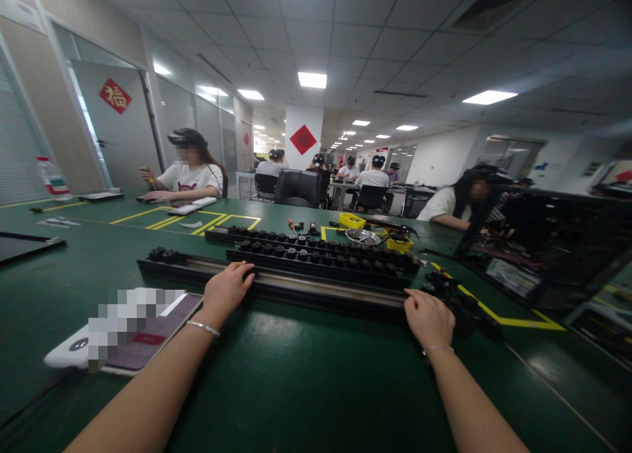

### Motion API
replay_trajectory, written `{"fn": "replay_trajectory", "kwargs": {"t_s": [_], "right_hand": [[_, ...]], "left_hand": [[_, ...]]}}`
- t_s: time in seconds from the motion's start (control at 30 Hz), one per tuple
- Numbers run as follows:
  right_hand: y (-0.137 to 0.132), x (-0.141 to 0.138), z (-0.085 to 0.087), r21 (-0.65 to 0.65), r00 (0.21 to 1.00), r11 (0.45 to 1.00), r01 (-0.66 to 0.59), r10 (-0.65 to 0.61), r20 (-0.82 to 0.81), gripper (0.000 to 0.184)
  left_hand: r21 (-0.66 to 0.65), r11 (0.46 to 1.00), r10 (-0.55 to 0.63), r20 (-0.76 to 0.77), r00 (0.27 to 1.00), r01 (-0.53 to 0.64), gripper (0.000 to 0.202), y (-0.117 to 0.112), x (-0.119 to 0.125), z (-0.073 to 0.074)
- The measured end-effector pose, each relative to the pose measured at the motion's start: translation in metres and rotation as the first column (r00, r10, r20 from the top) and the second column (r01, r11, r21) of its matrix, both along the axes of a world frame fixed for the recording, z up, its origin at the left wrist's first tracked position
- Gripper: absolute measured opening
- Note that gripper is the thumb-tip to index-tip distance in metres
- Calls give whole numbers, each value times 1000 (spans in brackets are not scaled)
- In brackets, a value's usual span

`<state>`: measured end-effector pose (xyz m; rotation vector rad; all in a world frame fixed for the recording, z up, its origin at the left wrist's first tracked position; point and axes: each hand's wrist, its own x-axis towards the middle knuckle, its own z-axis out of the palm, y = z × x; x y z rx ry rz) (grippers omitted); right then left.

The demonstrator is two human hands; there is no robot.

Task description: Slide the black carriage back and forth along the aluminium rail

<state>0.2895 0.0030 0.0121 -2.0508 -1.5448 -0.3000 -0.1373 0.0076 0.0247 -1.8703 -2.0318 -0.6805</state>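
Note:
A long black channel (316,283) with a bare metallic inside lies across the green table in front of me. My left hand (226,293) grips it left of its middle, fingers curled over the edge. Near the right end, my right hand (430,316) holds the same channel with its fingers bent over the rim. Both palms face down, and the undersides of the fingers are hidden. Just behind lie a black strip (316,259) carrying a row of round black socket-like parts and a second, similar strip (220,234). Small black parts (442,285) are heaped beyond my right hand.
A phone (148,341) and a white device (64,354) with a cable lie left of my forearm. Farther back are a yellow tray (352,221) and a round metal dish (363,236). An open black case (567,242) stands right. Co-workers sit across the table, left and right.

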Motion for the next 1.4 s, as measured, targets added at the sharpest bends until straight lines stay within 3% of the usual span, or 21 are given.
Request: {"fn": "replay_trajectory", "kwargs": {"t_s": [0.33,0.53,0.63,0.83,1.4], "right_hand": [[0,1,1,-21,1000,1000,-7,8,15,43],[-1,-1,1,21,1000,1000,3,-4,5,41],[-1,-2,1,11,1000,1000,4,-4,6,42],[-1,-1,1,-3,1000,1000,7,-7,2,43],[-1,0,0,-3,1000,1000,-14,14,6,42]], "left_hand": [[14,1000,6,0,1000,-6,42,1,-1,-5],[48,997,-62,-59,996,65,43,6,-6,-8],[92,996,20,-73,997,-13,49,9,-7,-13],[-67,998,16,-63,998,-21,50,10,-9,-23],[-88,996,2,-85,996,-9,48,8,-8,-17]]}}
